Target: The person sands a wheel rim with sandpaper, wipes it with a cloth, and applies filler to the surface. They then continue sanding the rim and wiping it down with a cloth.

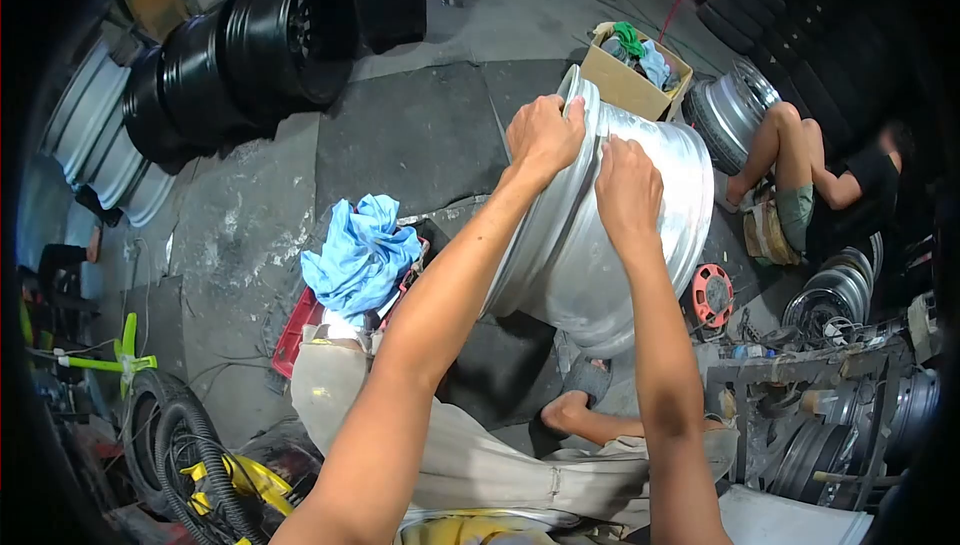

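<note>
A bare silver wheel rim [625, 265] stands tilted in front of me, its barrel facing right. My left hand [548, 135] is closed over the top of its outer flange, thumb toward the barrel. Against the upper barrel, just right of the flange, lies my right hand [630, 187]. Its fingers are curled and pressed together, and what they hold, if anything, is hidden. A crumpled blue cloth [362, 255] rests on a red tray [297, 333] to the left of my forearms.
Black wheel rims [260, 40] line the left back. A cardboard box [630, 85] of rags stands behind my rim. At right, another person [850, 180] sits low beside a tyred wheel [730, 115]. A red disc [712, 295] and a metal rack [800, 370] are nearer. Hoses [200, 445] lie lower left.
</note>
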Tool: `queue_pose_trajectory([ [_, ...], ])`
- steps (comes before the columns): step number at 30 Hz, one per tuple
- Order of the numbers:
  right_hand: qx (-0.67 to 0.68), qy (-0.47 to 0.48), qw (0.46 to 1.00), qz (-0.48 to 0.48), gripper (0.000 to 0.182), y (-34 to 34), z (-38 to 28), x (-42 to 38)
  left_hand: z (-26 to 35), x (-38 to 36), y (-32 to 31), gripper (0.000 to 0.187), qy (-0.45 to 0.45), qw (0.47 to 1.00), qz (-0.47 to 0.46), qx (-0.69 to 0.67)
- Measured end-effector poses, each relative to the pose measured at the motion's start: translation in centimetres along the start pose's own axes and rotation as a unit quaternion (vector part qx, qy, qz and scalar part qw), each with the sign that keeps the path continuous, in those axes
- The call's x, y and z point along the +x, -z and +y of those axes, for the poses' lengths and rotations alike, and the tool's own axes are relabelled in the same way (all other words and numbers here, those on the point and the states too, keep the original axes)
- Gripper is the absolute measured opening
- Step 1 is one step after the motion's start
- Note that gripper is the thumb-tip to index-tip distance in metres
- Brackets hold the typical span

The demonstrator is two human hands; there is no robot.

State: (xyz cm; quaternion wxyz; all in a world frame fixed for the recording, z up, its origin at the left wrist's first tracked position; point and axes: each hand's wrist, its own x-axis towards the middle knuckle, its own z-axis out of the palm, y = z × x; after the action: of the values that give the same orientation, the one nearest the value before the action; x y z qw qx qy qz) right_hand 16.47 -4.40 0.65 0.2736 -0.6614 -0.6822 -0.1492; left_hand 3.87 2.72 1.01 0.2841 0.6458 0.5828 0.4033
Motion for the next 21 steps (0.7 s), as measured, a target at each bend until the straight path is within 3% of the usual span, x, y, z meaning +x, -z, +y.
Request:
queue_pose_trajectory([
  [6, 0.016, 0.011, 1.000, -0.001, 0.016, 2.0, -1.4, -3.1, 0.0, -0.5, 0.0, 0.044, -0.035, 0.998, 0.042, -0.006],
  [21, 0.013, 0.016, 1.000, 0.012, 0.015, 1.1, -1.7, -3.3, 0.2, -0.6, 0.7, 0.045, -0.010, 1.000, 0.013, 0.001],
])
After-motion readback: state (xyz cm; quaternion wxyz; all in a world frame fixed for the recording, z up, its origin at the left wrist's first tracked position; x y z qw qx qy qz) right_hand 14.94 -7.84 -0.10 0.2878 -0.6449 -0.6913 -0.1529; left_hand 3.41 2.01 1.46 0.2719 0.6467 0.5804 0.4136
